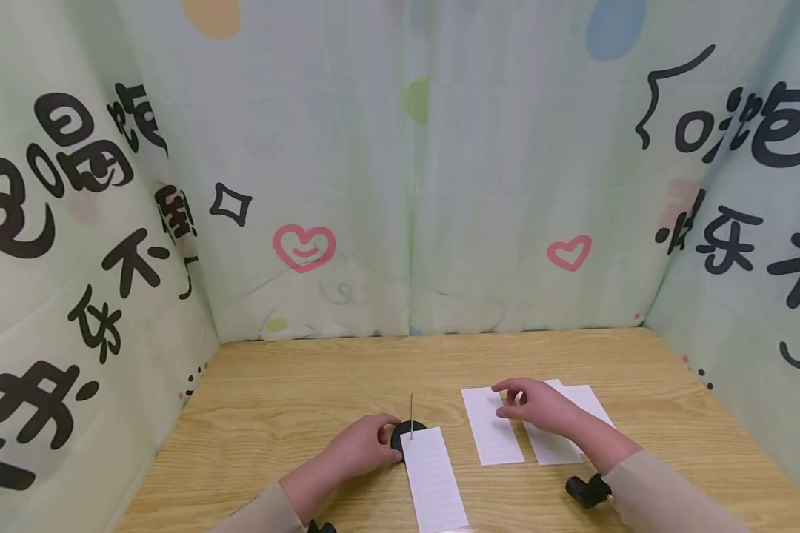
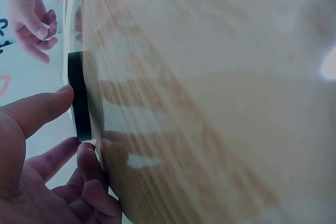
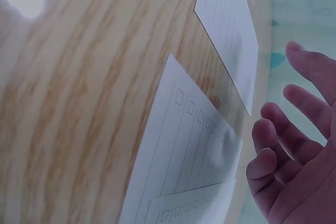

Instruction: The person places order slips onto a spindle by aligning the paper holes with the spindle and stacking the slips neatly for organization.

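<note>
My left hand (image 1: 363, 446) grips the edge of a round black base (image 2: 79, 98), thumb on one side and fingers on the other. A thin upright metal spike (image 1: 411, 411) rises from this paper spike's base. A white lined slip of paper (image 1: 435, 481) lies over part of the base, the spike passing at its top left corner, and stretches toward me. Over the other slips, my right hand (image 1: 540, 404) hovers with loosely bent fingers and nothing held. Below it lie a separate lined slip (image 1: 492, 429) and two overlapping slips (image 3: 184, 140) with printed checkboxes.
The wooden table (image 1: 293, 400) carries everything. Pale printed curtains (image 1: 347, 178) enclose it at the back and both sides. A black wrist camera (image 1: 587, 491) sits beside the right sleeve.
</note>
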Motion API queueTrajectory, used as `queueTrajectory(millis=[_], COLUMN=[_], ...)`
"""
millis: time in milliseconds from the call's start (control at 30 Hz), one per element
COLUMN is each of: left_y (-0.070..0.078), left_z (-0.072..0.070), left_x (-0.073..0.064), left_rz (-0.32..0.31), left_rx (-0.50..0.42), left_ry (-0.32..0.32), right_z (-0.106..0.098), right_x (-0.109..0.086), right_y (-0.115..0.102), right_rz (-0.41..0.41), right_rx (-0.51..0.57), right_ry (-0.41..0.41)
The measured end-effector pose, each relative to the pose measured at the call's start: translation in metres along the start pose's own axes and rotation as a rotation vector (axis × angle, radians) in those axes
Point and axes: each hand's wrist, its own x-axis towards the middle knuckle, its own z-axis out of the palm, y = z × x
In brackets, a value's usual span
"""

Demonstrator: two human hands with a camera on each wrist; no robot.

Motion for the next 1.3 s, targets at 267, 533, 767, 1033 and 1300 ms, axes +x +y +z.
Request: queueTrajectory(millis=[267,533,767,1033,1300], left_y=[0.001,0.002,0.002,0.003,0.004], left_z=[-0.001,-0.002,-0.001,-0.002,-0.004], left_x=[0.000,0.000,0.000,-0.002,-0.003], left_rz=[-0.018,-0.043,-0.045,-0.027,-0.018], left_rx=[-0.008,-0.010,-0.005,-0.025,-0.033], left_ry=[-0.004,-0.013,-0.012,-0.014,-0.018], right_z=[0.000,0.000,-0.001,0.003,0.006], right_x=[0.004,0.014,0.023,0.029,0.032], right_y=[-0.003,-0.003,-0.002,-0.001,0.003], right_rz=[-0.007,0.006,0.020,0.035,0.046], right_rx=[-0.026,-0.117,-0.229,-0.286,-0.314], right_ry=[-0.004,-0.013,-0.029,-0.028,-0.020])
